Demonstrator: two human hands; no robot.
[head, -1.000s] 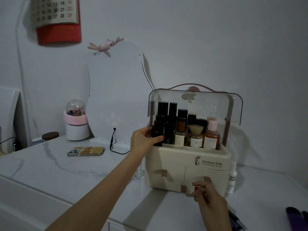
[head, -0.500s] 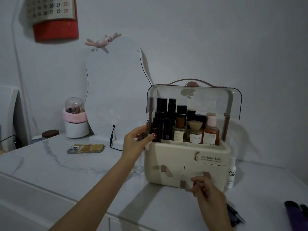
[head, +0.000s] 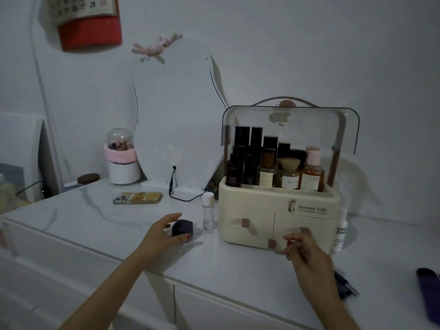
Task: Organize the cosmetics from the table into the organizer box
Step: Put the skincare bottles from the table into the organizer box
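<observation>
1. Left hand (head: 164,235) on the white marble table (head: 95,215), fingers curled round a small dark cube-shaped jar (head: 182,227); thumb tip touches its front, jar resting on the tabletop.
2. Right hand (head: 307,254) loosely open, holding nothing, fingertips at the lower front of the cream organizer box (head: 276,210), by the drawer pull; actual contact unclear.
3. Organizer box stands on the table right of centre, clear lid (head: 290,125) flipped up, top tray packed with upright bottles (head: 269,167).
4. Small clear bottle with white cap (head: 209,211) upright between the jar and the box's left side.
5. White tube (head: 340,231) stands just beside the box's right wall.
6. Phone (head: 137,197) lies flat further back left; mirror (head: 176,120) behind it against the wall.
7. Dark pen-like items (head: 346,285) lie right of the right wrist; too dim to identify.
</observation>
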